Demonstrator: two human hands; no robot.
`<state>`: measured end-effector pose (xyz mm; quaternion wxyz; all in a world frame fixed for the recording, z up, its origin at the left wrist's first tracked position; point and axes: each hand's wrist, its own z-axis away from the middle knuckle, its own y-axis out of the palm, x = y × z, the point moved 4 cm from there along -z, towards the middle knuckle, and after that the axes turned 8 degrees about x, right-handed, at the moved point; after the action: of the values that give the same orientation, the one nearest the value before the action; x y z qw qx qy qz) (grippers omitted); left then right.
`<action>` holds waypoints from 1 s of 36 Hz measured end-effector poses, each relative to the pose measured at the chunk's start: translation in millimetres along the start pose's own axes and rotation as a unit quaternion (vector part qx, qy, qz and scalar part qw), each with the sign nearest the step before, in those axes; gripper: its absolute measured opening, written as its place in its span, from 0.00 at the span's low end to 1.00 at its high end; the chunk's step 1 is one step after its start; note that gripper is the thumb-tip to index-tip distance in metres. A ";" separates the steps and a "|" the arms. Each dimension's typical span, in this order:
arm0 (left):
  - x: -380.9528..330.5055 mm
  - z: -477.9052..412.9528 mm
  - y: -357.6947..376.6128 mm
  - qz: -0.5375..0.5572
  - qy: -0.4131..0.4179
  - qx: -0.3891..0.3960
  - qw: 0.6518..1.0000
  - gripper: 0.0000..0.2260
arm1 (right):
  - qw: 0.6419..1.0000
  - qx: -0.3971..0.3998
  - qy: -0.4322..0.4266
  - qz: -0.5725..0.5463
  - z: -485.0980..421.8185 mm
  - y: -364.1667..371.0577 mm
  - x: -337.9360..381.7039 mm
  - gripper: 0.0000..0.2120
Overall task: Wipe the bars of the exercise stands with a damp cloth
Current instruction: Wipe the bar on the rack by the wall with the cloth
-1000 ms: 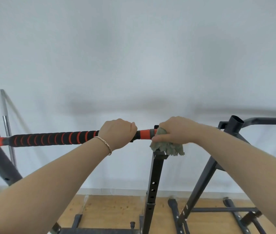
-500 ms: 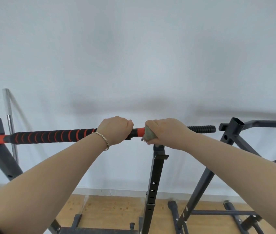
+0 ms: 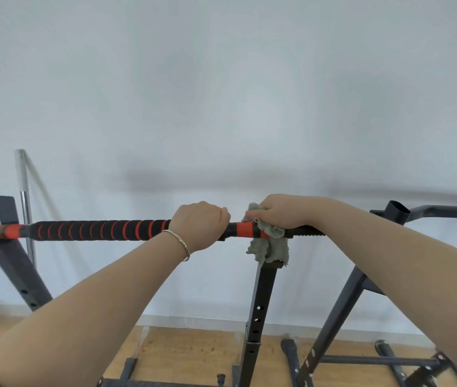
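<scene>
Right hand (image 3: 283, 212) clamps the cloth (image 3: 269, 247) around the bar (image 3: 96, 230), just beside the left hand (image 3: 200, 224) gripping that bar; loose folds hanging below could snag on the upright (image 3: 260, 303) underneath.

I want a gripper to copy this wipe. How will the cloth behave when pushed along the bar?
Probably floppy: the cloth hangs in crumpled folds below the bar, under the right hand gripping it. Likely light, as one hand holds it bunched. It may snag on the ribbed grip rather than slide freely.
</scene>
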<state>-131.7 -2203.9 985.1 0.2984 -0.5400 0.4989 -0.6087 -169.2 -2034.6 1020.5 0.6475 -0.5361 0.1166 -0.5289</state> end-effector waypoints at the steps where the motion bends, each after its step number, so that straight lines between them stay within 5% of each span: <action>1: -1.2 0.6 -0.2 0.003 0.001 0.002 1.000 0.09 | 1.000 0.000 -0.006 -0.007 1.0 0.4 -0.7 0.26; 6: -6.0 0.9 3.9 0.016 0.007 0.030 0.999 0.08 | 0.998 -0.020 -0.044 0.051 16.0 10.3 3.1 0.16; 11: -6.5 -1.7 9.2 0.010 0.009 0.058 0.998 0.02 | 0.996 -0.043 -0.061 0.053 29.5 21.8 -11.2 0.40; 13: -5.6 -2.3 8.1 0.013 0.010 0.060 0.998 0.02 | 0.994 -0.082 -0.079 -0.007 35.7 15.2 -23.5 0.30; 16: -0.8 -4.5 2.3 0.031 0.003 0.050 0.998 0.05 | 0.987 -0.136 -0.040 0.070 44.2 4.8 -41.2 0.14; 22: 5.1 -6.9 -10.0 0.114 -0.012 0.019 0.993 0.05 | 0.966 -0.174 0.036 0.186 47.5 1.1 -48.2 0.16; 27: 3.1 -0.6 -26.7 0.401 0.051 -0.084 0.911 0.18 | 0.957 -0.207 0.047 0.198 51.4 -10.5 -41.3 0.18; 32: -6.3 8.6 -29.5 0.408 0.074 -0.216 0.884 0.14 | 0.966 -0.179 0.059 0.177 52.9 -14.5 -36.1 0.18; 36: -6.2 19.3 -39.7 0.489 -0.009 -0.149 0.859 0.15 | 0.970 -0.175 0.061 0.160 54.9 -14.6 -34.7 0.18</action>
<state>-104.9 -2190.9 1018.2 0.4783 -0.2700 0.7806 -0.2982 -152.3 -1973.2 1039.9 0.6116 -0.5819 0.3311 -0.4215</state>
